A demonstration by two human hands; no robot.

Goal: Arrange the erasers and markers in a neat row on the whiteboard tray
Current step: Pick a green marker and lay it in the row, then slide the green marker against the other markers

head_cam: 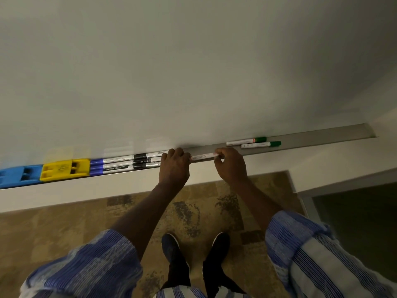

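Fingers (217, 155) of the right hand (231, 166) pinch one end of a white marker (203, 157) low over the whiteboard tray (322, 136), while the left hand (174, 166) closes on its other end. Light, stiff and smooth, it likely handles best gripped mid-barrel. At nine o'clock lie bundled markers (126, 163), a yellow eraser (64, 169) and a blue eraser (19, 176); at two o'clock, two green-capped markers (253, 143).

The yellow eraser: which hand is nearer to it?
Left. The left hand is a marker's length right of the yellow eraser; the right hand is farther right.
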